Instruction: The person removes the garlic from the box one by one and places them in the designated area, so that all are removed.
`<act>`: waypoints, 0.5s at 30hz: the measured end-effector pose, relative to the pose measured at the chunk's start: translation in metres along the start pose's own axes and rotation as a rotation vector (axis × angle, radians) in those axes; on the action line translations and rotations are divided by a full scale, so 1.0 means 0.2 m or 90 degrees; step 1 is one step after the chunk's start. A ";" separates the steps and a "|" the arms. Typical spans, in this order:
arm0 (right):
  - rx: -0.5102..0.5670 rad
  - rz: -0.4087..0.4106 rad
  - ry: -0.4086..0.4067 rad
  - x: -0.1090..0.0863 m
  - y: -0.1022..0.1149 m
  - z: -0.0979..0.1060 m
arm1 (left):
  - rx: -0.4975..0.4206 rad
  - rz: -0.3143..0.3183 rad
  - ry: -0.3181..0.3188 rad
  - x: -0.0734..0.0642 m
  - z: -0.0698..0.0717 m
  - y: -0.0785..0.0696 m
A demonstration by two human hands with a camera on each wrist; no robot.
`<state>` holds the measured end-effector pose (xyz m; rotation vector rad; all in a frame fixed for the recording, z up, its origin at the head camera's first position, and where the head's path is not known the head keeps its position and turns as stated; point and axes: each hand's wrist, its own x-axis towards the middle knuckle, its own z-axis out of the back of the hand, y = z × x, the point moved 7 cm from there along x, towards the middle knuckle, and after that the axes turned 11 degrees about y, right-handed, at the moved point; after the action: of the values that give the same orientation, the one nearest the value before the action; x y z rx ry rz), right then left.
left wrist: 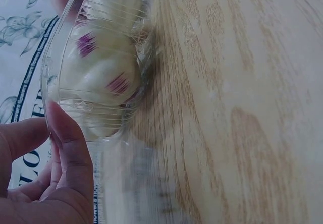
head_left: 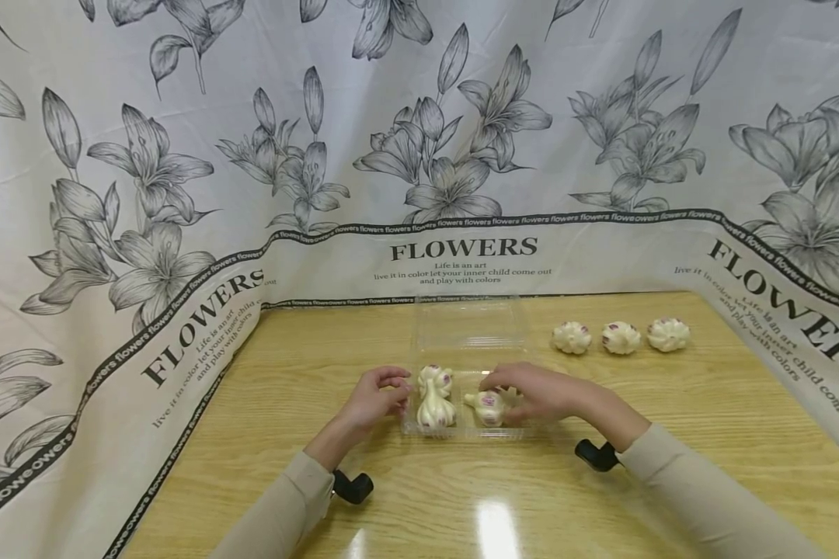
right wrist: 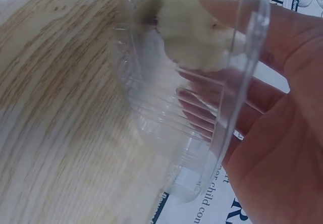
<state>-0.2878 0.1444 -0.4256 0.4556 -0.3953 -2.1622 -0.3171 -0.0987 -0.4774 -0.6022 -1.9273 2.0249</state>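
Note:
A clear plastic clamshell container (head_left: 464, 430) lies open on the table, its lid (head_left: 470, 324) folded back toward the wall. My left hand (head_left: 374, 400) pinches its left rim between thumb and fingers, as the left wrist view shows. Inside, on the left, sit two garlic bulbs, one behind (head_left: 440, 378) and one in front (head_left: 436, 411), white with purple marks. My right hand (head_left: 541, 390) reaches over the right side and holds another garlic bulb (head_left: 489, 406) between thumb and fingers, down inside the container. Through the clear wall, the right wrist view shows those fingers around the bulb (right wrist: 194, 45).
Three more garlic bulbs stand in a row at the back right: a left one (head_left: 571, 338), a middle one (head_left: 621, 338) and a right one (head_left: 668, 335). A flower-printed cloth (head_left: 461, 256) hangs behind and on both sides of the wooden table (head_left: 419, 505).

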 end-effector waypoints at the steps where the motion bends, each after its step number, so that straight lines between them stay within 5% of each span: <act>1: 0.008 -0.004 0.002 0.00 0.00 0.00 | -0.002 0.001 -0.001 0.00 0.00 0.00; 15: 0.055 -0.017 -0.011 0.02 -0.07 0.00 | -0.003 0.006 0.001 0.00 0.01 0.00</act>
<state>-0.2998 0.1483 -0.4326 0.4919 -0.4958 -2.1827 -0.3171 -0.0998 -0.4779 -0.6154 -1.9317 2.0265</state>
